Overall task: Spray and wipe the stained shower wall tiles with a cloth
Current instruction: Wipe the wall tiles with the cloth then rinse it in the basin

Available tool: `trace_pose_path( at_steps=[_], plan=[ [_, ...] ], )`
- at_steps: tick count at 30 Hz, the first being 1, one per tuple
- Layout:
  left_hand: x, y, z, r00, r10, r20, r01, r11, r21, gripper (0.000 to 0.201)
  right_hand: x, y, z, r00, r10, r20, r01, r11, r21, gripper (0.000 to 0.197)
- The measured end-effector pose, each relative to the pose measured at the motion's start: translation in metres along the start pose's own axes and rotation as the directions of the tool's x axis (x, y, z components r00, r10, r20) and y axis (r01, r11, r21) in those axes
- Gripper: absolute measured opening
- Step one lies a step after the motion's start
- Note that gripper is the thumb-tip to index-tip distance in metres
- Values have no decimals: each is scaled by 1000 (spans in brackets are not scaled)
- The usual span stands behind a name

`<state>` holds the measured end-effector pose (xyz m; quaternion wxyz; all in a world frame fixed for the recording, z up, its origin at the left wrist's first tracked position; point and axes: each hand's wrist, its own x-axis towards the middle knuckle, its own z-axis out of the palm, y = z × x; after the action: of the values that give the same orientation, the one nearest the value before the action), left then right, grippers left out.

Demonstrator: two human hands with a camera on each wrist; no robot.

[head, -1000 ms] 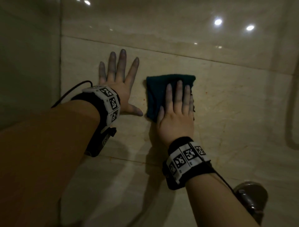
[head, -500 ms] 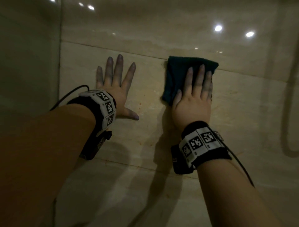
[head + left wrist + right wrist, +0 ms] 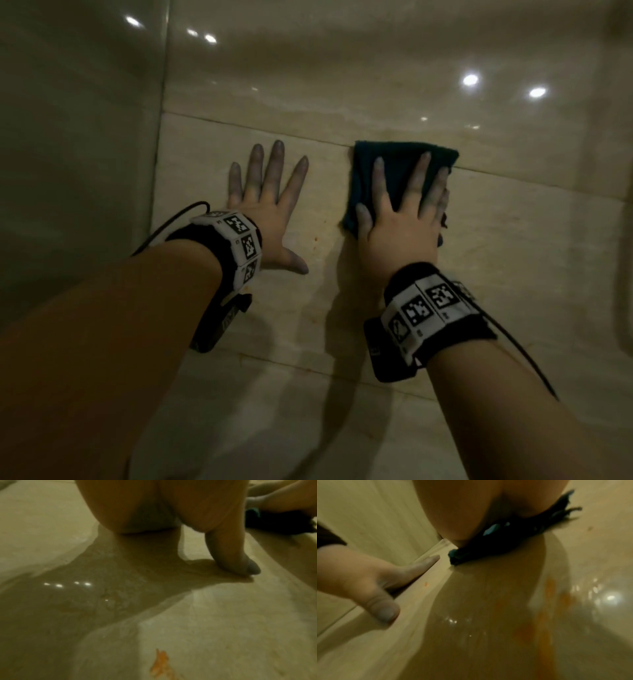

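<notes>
A dark teal cloth (image 3: 397, 164) lies flat against the beige shower wall tile (image 3: 513, 246). My right hand (image 3: 400, 209) presses it to the wall with straight, spread fingers, just under a grout line. My left hand (image 3: 267, 205) rests flat on the same tile to the left, fingers spread, touching no object. In the right wrist view the cloth (image 3: 513, 538) bunches under the palm, and orange stains (image 3: 544, 608) streak the wet tile below it. An orange stain (image 3: 161, 665) also shows in the left wrist view, below the thumb (image 3: 240, 559).
The side wall (image 3: 75, 154) meets the tiled wall at a corner left of my left hand. Horizontal grout lines (image 3: 260, 128) run above and below the hands. A dark curved hose or pipe (image 3: 621, 240) hangs at the far right edge.
My right hand slid the cloth up and to the right along the tile, then back a little to the left. The left hand stayed flat on the wall.
</notes>
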<state>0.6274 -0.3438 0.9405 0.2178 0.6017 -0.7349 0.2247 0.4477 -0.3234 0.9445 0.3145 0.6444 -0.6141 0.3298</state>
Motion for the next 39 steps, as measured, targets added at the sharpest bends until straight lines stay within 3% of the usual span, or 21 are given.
trace_pose_path(
  at_steps=[6,9,11,18,22,27,34,39],
  plan=[
    [0,-3,6,997,28,-70,-29,999,-13,148,-29,-6,31,960,-267,-81,261,962,-81,57],
    [0,-4,6,995,43,-85,-45,999,-17,149,-50,-2,52,935,-345,87,352,932,-86,66],
    [0,-5,5,995,51,-84,-52,999,-16,152,-61,3,59,915,-398,62,403,908,-113,68],
    [1,-6,7,995,58,-87,-56,998,21,153,-50,-2,50,934,-356,-40,342,920,-193,53],
    [3,-7,9,993,45,-106,-41,998,40,154,-22,-10,38,951,-246,-187,229,967,-110,55],
    [4,-6,11,992,39,-124,-33,998,50,154,-17,-15,42,947,-187,-259,175,982,-70,55],
    [3,-9,11,991,65,-117,-62,998,25,154,-75,9,74,974,-144,-176,128,987,-99,58],
    [3,-7,10,993,59,-101,-57,998,24,154,-79,18,72,976,-166,-140,147,979,-138,58]
  ],
)
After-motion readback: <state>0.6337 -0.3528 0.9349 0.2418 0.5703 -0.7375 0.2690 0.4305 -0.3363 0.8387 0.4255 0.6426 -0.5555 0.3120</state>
